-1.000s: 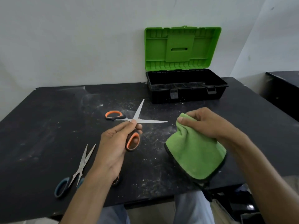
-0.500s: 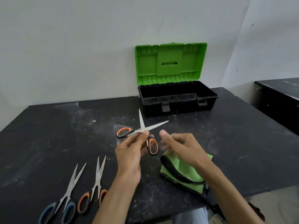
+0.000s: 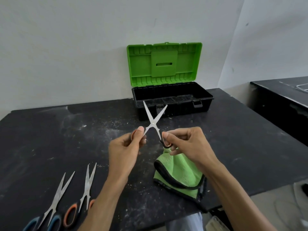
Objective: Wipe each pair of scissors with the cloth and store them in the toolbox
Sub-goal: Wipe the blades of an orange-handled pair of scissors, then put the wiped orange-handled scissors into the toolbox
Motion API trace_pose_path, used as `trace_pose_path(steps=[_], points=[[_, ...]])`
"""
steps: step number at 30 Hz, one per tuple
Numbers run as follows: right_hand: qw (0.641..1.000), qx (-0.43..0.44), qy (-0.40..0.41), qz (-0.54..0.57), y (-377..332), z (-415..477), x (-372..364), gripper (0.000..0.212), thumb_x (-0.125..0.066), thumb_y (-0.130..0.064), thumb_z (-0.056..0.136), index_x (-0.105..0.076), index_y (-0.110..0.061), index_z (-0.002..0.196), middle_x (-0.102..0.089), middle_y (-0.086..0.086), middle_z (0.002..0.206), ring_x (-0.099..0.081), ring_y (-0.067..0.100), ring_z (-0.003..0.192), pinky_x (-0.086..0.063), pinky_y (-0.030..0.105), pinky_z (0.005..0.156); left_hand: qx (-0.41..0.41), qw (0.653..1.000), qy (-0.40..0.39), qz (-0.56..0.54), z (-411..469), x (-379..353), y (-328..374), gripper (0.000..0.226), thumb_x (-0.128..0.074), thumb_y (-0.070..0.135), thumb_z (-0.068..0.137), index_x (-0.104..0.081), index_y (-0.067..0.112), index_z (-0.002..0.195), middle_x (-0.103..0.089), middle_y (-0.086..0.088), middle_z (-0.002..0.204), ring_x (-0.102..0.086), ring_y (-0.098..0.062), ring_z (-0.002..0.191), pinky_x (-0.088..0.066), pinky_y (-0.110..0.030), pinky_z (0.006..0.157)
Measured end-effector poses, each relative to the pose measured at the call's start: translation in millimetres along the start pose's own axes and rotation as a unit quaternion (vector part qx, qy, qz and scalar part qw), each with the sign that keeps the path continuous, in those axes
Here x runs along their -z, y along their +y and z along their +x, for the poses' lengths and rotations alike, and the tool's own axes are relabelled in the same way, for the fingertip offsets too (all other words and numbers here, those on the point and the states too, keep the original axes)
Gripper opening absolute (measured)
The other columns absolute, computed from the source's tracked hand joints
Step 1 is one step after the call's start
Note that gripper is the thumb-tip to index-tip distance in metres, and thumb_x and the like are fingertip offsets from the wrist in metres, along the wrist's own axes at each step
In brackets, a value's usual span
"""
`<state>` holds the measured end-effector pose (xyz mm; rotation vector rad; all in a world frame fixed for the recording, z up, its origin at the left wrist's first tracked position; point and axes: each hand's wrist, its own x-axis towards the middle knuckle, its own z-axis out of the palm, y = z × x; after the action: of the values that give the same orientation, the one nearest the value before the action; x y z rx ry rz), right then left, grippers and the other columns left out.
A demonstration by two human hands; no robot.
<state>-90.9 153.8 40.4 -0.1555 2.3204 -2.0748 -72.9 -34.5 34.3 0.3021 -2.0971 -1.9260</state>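
Both hands now share the held scissors (image 3: pixel 153 124) at the centre of the frame. Half a second ago only the left hand (image 3: pixel 126 150) had them, while the right hand (image 3: pixel 188 144) hovered with loose fingers above the cloth (image 3: pixel 181 174). The left hand's thumb and fingers pinch the orange handle loop on the left. The right hand has come up and pinches the other loop, its fingers curled round it. The blades are spread in an X and point towards the top of the frame. Their tips overlap the front wall of the toolbox (image 3: pixel 183 108) in the picture, whereas before they sat lower and one blade leaned to the right. The cloth, which the right hand was gripping a second ago, lies crumpled on the black dusty table (image 3: pixel 50 139) just below that hand, and neither hand holds it. The toolbox stands in the upper middle of the frame against the wall, its green lid (image 3: pixel 164 64) upright and its black tray open, as it was earlier. In the lower left corner the blue-handled scissors (image 3: pixel 57 198) and the spare orange-handled scissors (image 3: pixel 87 184) lie side by side on the table, blades slightly parted, and their placing is unchanged.
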Motion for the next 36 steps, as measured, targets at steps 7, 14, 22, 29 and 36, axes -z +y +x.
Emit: trace_pose_path(steps=[7,14,22,29,36], points=[[0.997,0.041,0.066,-0.024,-7,16,2,0.015,-0.079,-0.019,0.094,-0.085,-0.007,0.088,-0.079,0.007,0.072,-0.07,0.013,0.057,-0.061,0.025,0.057,-0.14,0.95,-0.069,0.269,3,-34,7,0.061,-0.023,0.047,0.105,-0.052,0.017,0.06,-0.048,0.008,0.049,-0.041,-0.005,0.038,-0.029,-0.017,0.043],[0.971,0.117,0.052,-0.2,-36,35,-9,0.013,-0.081,-0.021,0.091,-0.085,-0.015,0.08,-0.076,0.002,0.061,-0.071,0.013,0.048,-0.061,0.026,0.055,-0.017,0.992,-0.102,0.072,10,-75,-24,0.057,-0.033,0.04,0.105,-0.043,0.023,0.052,-0.041,0.009,0.043,-0.032,-0.007,0.039,-0.03,-0.03,0.049],[0.895,0.17,0.085,-0.402,-41,108,-7,0.023,-0.077,-0.039,0.09,-0.082,-0.018,0.082,-0.071,0.0,0.06,-0.063,0.016,0.059,-0.05,0.031,0.059,-0.136,0.958,-0.054,0.247,91,-70,-5,0.059,-0.024,0.046,0.105,-0.041,0.021,0.055,-0.065,-0.016,0.068,-0.061,-0.039,0.07,-0.042,-0.041,0.057],[0.965,-0.031,0.017,-0.26,-28,188,6,0.019,-0.083,-0.022,0.091,-0.081,-0.003,0.094,-0.073,0.007,0.073,-0.067,0.015,0.058,-0.06,0.022,0.058,-0.144,0.917,-0.112,0.354,162,-81,-11,0.058,-0.021,0.048,0.103,-0.058,0.018,0.07,-0.072,-0.018,0.09,-0.064,-0.039,0.085,-0.053,-0.045,0.074],[0.973,-0.11,0.091,-0.181,-3,267,18,0.02,-0.084,-0.001,0.073,-0.08,0.011,0.089,-0.081,0.021,0.083,-0.081,0.025,0.075,-0.068,0.047,0.081,-0.261,0.876,0.04,0.405,203,-83,-14,0.038,-0.043,0.04,0.1,-0.054,0.017,0.071,-0.063,-0.007,0.07,-0.055,-0.029,0.083,-0.045,-0.037,0.066]])
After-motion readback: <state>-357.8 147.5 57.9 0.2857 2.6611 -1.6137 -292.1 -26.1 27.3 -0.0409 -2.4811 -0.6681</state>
